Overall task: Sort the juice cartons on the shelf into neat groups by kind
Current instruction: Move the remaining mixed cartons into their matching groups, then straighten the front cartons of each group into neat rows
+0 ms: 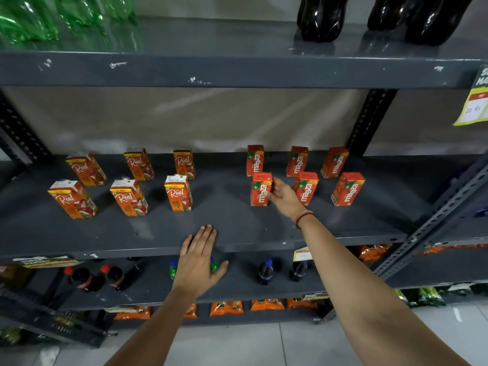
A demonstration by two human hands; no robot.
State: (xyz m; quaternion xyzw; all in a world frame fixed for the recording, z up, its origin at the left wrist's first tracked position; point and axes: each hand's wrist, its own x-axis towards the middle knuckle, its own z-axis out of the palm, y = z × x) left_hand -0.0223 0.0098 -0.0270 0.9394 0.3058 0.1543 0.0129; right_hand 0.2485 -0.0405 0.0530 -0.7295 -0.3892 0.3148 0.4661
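On the grey middle shelf [237, 228] stand two groups of orange juice cartons. At the left are several "Real" cartons [178, 192] in two rows. At the right are several red-orange "Maaza" cartons [306, 187], also in two rows. My right hand [284, 195] grips the front-left Maaza carton [260, 190] from its right side, the carton upright on the shelf. My left hand [200, 256] rests flat and open on the shelf's front edge, holding nothing.
Green bottles [60, 17] and dark bottles [322, 17] stand on the shelf above. Cola bottles [265, 272] and orange snack packs [227, 307] fill the lower shelves. A yellow price tag [475, 99] hangs at the upper right. Slotted metal uprights [369, 122] frame the bay.
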